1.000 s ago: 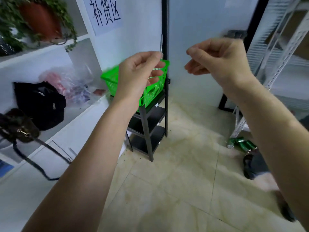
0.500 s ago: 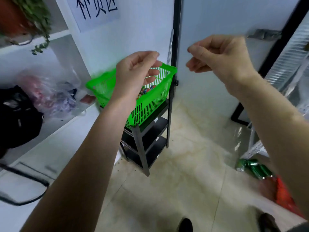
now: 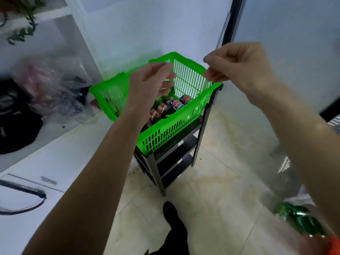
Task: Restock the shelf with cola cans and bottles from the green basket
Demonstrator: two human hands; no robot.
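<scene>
One green basket (image 3: 165, 133), bright slatted plastic, sitting on top of a narrow black rack (image 3: 176, 162) with three dark shelves. Inside the basket, two blue cola cans (image 3: 179, 103) lying beside at least three red-labelled cola bottles (image 3: 159, 111), partly hidden. Two bare hands above the basket: left hand (image 3: 149, 85) over its middle, fingers loosely curled, holding nothing; right hand (image 3: 237, 69) over its far right corner, fingers curled narrow, empty. Blurred green cans (image 3: 298, 218) on the floor, well right of the basket.
</scene>
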